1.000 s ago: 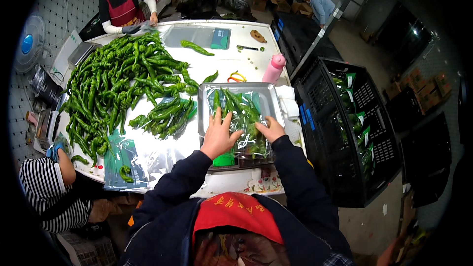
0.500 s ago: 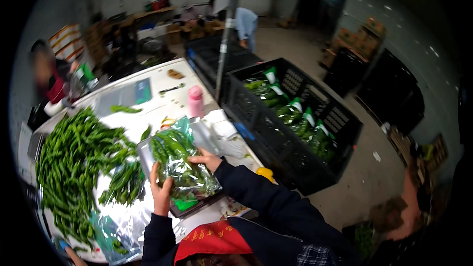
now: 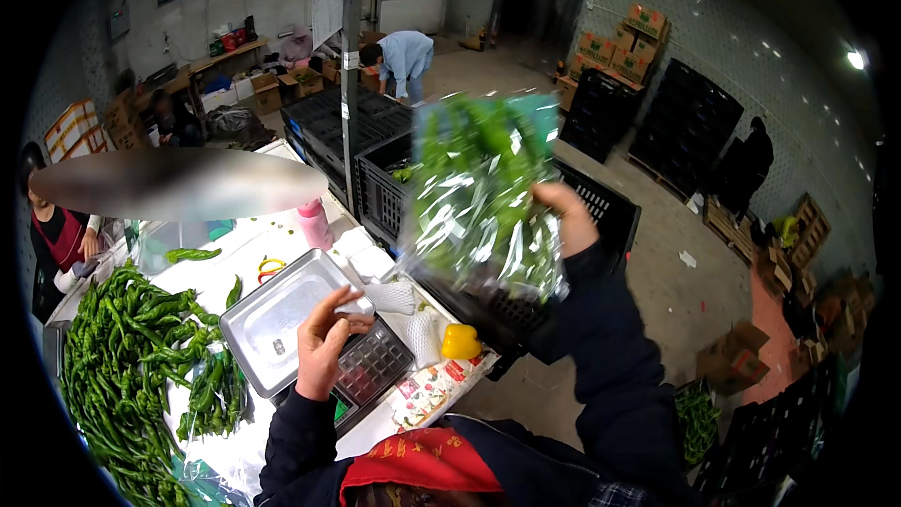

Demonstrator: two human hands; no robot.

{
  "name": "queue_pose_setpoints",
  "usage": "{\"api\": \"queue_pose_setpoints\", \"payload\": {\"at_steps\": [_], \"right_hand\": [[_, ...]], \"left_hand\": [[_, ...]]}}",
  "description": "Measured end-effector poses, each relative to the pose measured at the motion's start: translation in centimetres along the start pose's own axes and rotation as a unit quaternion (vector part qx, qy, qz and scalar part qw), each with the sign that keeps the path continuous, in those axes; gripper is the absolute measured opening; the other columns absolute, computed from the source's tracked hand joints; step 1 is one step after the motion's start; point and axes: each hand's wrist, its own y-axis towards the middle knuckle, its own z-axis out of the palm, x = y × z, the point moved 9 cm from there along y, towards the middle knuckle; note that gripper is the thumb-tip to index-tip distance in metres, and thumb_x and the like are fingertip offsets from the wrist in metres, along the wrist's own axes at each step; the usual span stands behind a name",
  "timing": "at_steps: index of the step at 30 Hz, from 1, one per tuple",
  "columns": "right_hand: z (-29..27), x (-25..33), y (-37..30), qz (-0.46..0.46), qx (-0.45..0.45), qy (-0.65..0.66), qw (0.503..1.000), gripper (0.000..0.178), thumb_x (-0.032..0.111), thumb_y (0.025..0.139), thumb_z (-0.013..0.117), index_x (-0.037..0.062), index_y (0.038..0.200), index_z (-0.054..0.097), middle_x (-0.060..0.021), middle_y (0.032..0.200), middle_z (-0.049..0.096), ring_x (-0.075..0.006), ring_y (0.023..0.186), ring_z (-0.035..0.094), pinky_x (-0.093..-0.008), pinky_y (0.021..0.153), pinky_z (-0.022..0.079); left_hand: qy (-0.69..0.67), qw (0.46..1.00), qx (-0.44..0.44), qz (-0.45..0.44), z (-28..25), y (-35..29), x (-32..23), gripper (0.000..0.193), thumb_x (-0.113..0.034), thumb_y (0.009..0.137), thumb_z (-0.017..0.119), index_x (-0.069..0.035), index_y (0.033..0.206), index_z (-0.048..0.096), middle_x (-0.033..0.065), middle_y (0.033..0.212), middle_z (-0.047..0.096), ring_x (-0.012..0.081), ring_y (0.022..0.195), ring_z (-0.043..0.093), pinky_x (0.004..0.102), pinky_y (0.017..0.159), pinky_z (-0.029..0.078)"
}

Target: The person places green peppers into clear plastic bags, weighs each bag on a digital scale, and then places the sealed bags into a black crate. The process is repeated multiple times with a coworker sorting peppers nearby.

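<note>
My right hand (image 3: 565, 218) grips the edge of a clear plastic bag of green peppers (image 3: 483, 192), raised upright above the black crate (image 3: 610, 202). The bag hides much of that crate. Over the scale (image 3: 272, 329), my left hand (image 3: 326, 336) has its fingers curled together around a small white piece (image 3: 357, 304), too small to name further. Bare metal shows on the scale's tray, and its dark keypad (image 3: 375, 361) sits just right of my left hand. Loose long green peppers (image 3: 122, 366) lie heaped on the table to the left.
A yellow bell pepper (image 3: 461, 342) and white foam nets (image 3: 424, 338) lie at the table's right edge. Behind the scale stands a pink bottle (image 3: 314, 223). A metal post (image 3: 350, 84) rises beside the crates. One person (image 3: 66, 235) works at the far left, another (image 3: 405, 58) bends at the back.
The bag of peppers has come off the scale and moved up and right in my right hand. My left hand has let go of it and now stays over the scale.
</note>
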Motion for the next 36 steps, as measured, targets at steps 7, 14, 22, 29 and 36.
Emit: {"api": "queue_pose_setpoints", "payload": {"at_steps": [7, 14, 22, 29, 36], "right_hand": [[-7.8, 8.5, 7.5, -0.122, -0.084, -0.056, 0.987, 0.025, 0.006, 0.082, 0.065, -0.0029, 0.103, 0.055, -0.0105, 0.093, 0.062, -0.0197, 0.080, 0.064, -0.0339, 0.068, 0.054], [-17.7, 9.0, 11.7, -0.130, -0.114, 0.031, 0.984, 0.021, 0.006, 0.083, 0.064, -0.0035, 0.101, 0.059, -0.0123, 0.093, 0.064, -0.0222, 0.080, 0.065, -0.0368, 0.070, 0.055], [-21.3, 9.7, 9.2, -0.132, -0.155, 0.085, 0.975, 0.015, 0.008, 0.085, 0.063, -0.0025, 0.096, 0.063, -0.0111, 0.090, 0.066, -0.0206, 0.079, 0.064, -0.0338, 0.072, 0.055], [-24.1, 9.3, 6.9, -0.137, -0.165, 0.129, 0.968, 0.013, 0.008, 0.087, 0.061, -0.0015, 0.097, 0.063, -0.0106, 0.091, 0.068, -0.0209, 0.080, 0.067, -0.0341, 0.073, 0.057], [-28.3, 8.0, 6.1, -0.142, -0.220, 0.097, 0.960, 0.016, 0.008, 0.088, 0.061, -0.0019, 0.100, 0.061, -0.0106, 0.093, 0.066, -0.0209, 0.082, 0.065, -0.0346, 0.075, 0.055]], "left_hand": [[0.023, 0.988, -0.101, -0.112, -4.5, -2.5, 5.6, 0.035, -0.018, 0.097, 0.053, 0.007, 0.122, 0.056, 0.0195, 0.103, 0.066, 0.0210, 0.080, 0.068, 0.0293, 0.074, 0.055], [0.080, 0.965, -0.200, -0.151, -8.3, -4.6, 7.8, 0.028, -0.018, 0.097, 0.053, 0.006, 0.111, 0.060, 0.0136, 0.090, 0.067, 0.0175, 0.072, 0.065, 0.0292, 0.068, 0.053], [0.267, 0.964, -0.010, -0.011, 2.1, 10.9, 3.9, 0.019, -0.006, 0.093, 0.056, 0.007, 0.105, 0.064, 0.0124, 0.089, 0.068, 0.0177, 0.081, 0.066, 0.0275, 0.075, 0.051], [0.384, 0.911, 0.142, 0.056, 12.4, 26.9, 5.1, 0.024, -0.010, 0.091, 0.058, 0.006, 0.108, 0.062, 0.0124, 0.094, 0.069, 0.0160, 0.086, 0.065, 0.0274, 0.077, 0.050], [0.574, 0.725, 0.362, -0.119, 13.8, 32.0, 17.8, 0.048, -0.033, 0.086, 0.066, 0.002, 0.117, 0.062, 0.0233, 0.110, 0.066, 0.0346, 0.104, 0.063, 0.0400, 0.090, 0.048]]}}
